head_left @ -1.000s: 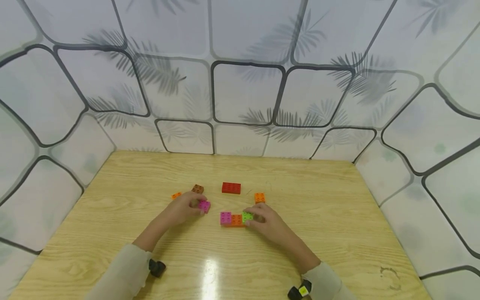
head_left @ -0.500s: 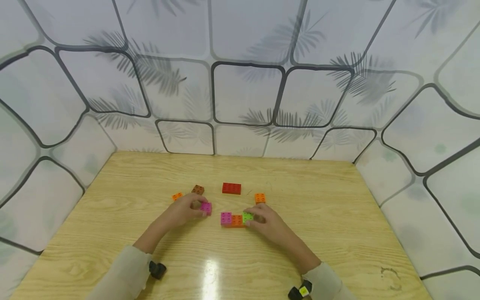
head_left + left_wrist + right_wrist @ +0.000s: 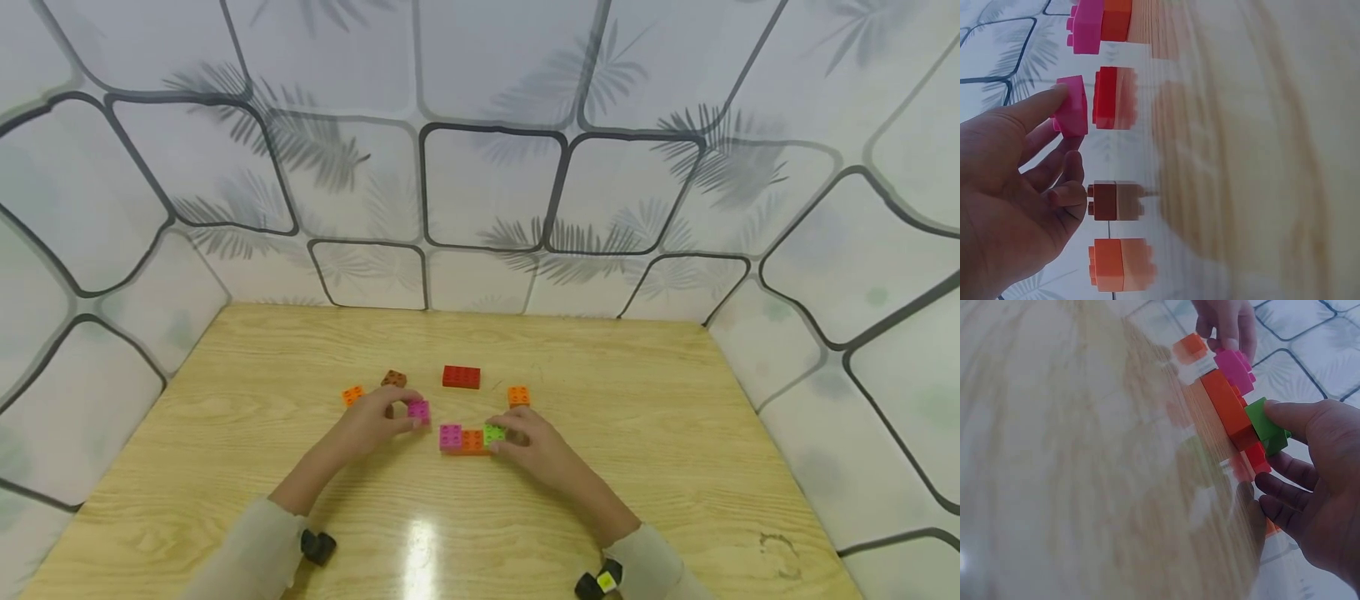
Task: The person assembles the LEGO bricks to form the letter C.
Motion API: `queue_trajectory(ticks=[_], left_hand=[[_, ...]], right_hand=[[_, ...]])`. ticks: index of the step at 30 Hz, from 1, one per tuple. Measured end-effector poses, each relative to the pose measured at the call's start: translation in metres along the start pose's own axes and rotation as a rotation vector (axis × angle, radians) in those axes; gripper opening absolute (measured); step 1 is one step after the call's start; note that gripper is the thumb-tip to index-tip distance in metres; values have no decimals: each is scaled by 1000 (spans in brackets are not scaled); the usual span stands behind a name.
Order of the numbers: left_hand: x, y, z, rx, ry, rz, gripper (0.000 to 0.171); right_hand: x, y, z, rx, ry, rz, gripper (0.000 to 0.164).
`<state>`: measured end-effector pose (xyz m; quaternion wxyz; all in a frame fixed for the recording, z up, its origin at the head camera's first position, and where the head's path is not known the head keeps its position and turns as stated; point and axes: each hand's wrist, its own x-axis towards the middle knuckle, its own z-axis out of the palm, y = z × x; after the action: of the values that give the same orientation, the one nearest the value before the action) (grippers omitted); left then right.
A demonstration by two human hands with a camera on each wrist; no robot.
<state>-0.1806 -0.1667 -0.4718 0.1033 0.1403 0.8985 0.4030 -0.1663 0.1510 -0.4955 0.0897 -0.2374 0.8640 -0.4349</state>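
Between the thumb and fingers of my left hand (image 3: 370, 425) is a small pink brick (image 3: 1072, 107), raised off the table in the left wrist view. To its right lies a long orange brick (image 3: 1225, 406) with a second pink brick (image 3: 451, 437) on its left end. My right hand (image 3: 542, 448) pinches a green brick (image 3: 1265, 425) at the long brick's right end, thumb on one side and fingers on the other. Orange studs show between the pink and green bricks in the head view. The held pink brick is apart from this row.
Behind the row lies a red brick (image 3: 461, 377). A brown brick (image 3: 394, 379) and a small orange brick (image 3: 353, 395) lie beyond the left hand. Another orange brick (image 3: 518, 396) is just past the right hand's fingers. Patterned walls (image 3: 480, 279) border the wooden table (image 3: 637, 392).
My left hand has shifted slightly right with the pink brick, closer to the row, and the brick has turned a little. The right hand stays at the green brick.
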Motion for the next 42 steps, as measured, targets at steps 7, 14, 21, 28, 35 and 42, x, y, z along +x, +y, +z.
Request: queue_trajectory(ticks=[7, 14, 21, 28, 35, 42], left_hand=[[1, 0, 2, 6, 19, 0, 38], [-1, 7, 4, 4, 22, 15, 38], [-5, 18, 6, -25, 31, 15, 37], [-5, 25, 11, -60, 7, 38, 35], [-4, 28, 18, -71, -1, 41, 35], [-3, 30, 22, -59, 5, 54, 36]], right_hand=[[0, 0, -1, 1, -4, -1, 39], [0, -3, -1, 1, 0, 15, 39], [0, -3, -2, -20, -2, -19, 41], [0, 0, -2, -36, 10, -41, 39], [0, 1, -2, -31, 11, -48, 38], [2, 1, -1, -22, -3, 5, 37]])
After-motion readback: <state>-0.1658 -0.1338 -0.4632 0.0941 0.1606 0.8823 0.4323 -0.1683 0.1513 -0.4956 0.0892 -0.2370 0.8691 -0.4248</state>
